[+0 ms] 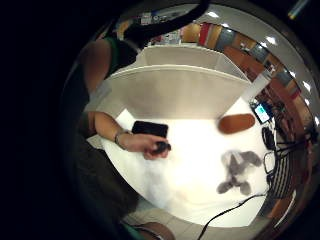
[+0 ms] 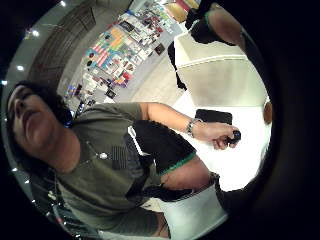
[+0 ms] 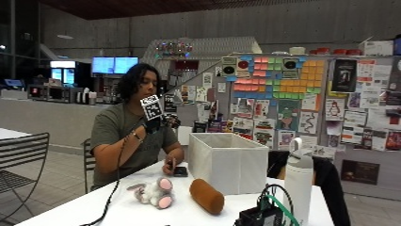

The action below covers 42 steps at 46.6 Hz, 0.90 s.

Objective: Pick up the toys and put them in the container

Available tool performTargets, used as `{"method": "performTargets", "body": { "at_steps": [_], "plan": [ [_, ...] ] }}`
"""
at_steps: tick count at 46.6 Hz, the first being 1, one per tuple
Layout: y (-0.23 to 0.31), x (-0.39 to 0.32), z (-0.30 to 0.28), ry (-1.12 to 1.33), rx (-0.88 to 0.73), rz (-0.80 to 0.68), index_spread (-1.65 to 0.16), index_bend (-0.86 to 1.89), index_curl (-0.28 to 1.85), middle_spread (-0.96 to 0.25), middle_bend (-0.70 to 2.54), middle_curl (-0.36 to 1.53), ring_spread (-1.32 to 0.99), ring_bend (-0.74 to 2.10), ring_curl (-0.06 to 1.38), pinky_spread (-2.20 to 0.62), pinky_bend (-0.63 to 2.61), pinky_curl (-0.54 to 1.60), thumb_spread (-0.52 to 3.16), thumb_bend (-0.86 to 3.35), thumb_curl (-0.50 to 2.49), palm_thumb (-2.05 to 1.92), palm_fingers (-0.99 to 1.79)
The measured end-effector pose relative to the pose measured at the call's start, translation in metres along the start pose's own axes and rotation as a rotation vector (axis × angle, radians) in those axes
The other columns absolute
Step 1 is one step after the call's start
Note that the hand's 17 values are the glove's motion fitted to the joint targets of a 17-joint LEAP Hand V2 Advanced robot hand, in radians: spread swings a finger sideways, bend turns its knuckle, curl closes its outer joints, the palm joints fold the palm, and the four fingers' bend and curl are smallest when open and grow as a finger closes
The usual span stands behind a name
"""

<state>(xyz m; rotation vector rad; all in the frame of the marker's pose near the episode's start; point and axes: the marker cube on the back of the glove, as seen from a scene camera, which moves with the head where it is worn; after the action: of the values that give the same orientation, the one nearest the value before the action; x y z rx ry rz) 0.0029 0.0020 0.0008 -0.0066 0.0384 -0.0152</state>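
A grey plush toy [image 1: 236,171] and brown cylinder [image 1: 236,123] lie beside the white container [image 1: 175,90].

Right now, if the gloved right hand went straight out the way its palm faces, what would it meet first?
Probably bare table, between the bare left hand and the grey plush toy. The gloved right hand is held high, so depth is uncertain.

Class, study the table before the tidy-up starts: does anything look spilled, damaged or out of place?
Nothing spilled or damaged. Both toys, the grey plush bunny and brown roll, lie outside the white container; the gloved right hand is raised.
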Motion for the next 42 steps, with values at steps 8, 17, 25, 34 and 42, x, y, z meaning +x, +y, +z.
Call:
{"method": "performTargets", "body": {
  "at_steps": [8,17,25,34,42],
  "plan": [
    [0.005,0.006,-0.002,0.058,-0.021,0.029,-0.28,0.19,0.11,-0.13,0.25,0.09,-0.20,0.45,0.12,-0.02,0.41,0.15,0.81,-0.04,0.06,-0.05,0.56],
    [0.029,0.096,-0.024,0.584,-0.042,-0.027,-0.36,0.18,0.15,-0.16,0.25,0.13,-0.27,0.51,0.15,-0.03,0.44,0.20,1.02,-0.05,0.10,-0.06,0.54],
    [0.048,0.109,-0.043,0.150,0.050,0.410,-0.39,0.18,0.17,-0.17,0.26,0.16,-0.30,0.54,0.16,-0.04,0.46,0.22,1.09,-0.05,0.13,-0.07,0.53],
    [0.090,0.193,-0.037,0.297,0.131,0.766,-0.40,0.18,0.20,-0.18,0.27,0.20,-0.32,0.55,0.16,-0.04,0.48,0.24,1.13,-0.04,0.17,-0.05,0.50],
    [0.120,0.260,0.003,0.467,0.063,1.077,-0.39,0.10,0.19,-0.18,0.25,0.22,-0.29,0.53,0.17,-0.02,0.62,0.29,1.13,-0.04,0.19,-0.04,0.40]
  ]
}}
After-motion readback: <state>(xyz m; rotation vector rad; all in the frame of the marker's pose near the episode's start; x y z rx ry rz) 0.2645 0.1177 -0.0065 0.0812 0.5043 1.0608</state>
